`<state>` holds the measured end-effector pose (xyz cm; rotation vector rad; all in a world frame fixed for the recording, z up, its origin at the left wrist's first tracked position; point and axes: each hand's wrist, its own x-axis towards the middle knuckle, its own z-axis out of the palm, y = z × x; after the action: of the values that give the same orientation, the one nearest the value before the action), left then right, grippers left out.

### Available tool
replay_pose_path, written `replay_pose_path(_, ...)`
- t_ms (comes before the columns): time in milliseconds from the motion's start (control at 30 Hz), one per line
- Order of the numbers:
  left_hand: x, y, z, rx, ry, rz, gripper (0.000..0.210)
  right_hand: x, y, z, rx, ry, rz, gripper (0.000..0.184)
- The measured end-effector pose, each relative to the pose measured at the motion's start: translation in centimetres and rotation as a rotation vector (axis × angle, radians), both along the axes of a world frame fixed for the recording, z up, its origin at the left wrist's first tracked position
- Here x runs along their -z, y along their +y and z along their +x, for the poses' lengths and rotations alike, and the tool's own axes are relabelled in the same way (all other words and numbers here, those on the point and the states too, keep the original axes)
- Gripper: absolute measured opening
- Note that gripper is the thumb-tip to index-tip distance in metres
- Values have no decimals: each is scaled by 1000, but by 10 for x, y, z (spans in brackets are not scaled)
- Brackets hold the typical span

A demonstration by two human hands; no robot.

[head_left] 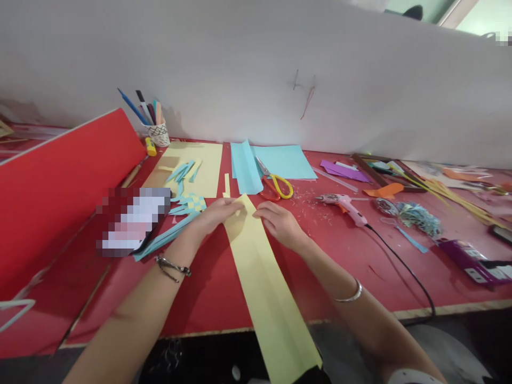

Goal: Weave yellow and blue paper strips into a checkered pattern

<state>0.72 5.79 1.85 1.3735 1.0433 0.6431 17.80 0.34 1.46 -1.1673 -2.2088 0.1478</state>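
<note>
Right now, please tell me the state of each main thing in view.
Yellow paper strip: held at far end by left hand
Right hand: fingertips at the strip's right edge
Scissors: lying partly on blue paper
Glue gun: lying on its side
Pen cup: upright, holding pens
Phone: screen lit
Paper weave: partly woven, loose ends spread

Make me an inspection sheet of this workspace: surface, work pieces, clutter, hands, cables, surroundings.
Surface: red tabletop, littered with fine scraps beside the scissors.
Work pieces: long yellow paper strip, lengthwise crease visible, near end past the table's front edge.
Clutter: scissors partly on blue paper; phone, screen pixelated; pink glue gun; pen cup.
Hands: left hand holds the strip's far end; right hand at its right edge, grip unclear.
Cables: black cord runs from glue gun to front edge.
Surroundings: pale wall behind; red panel at left.
</note>
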Motion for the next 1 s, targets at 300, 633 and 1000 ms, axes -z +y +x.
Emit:
replay_pose_path(300, 7, -9, 12, 6, -22, 52, 36, -1, 5, -15, 193, 685, -505, 14)
replay_pose_path(633, 12, -2, 6, -15, -132, 17, 36, -2, 3, -14, 179, 777, -658, 16)
replay_pose_path(1000, 11, -5, 6, 58, -91, 99, 30, 1, -4, -14, 287, 463, -398, 19)
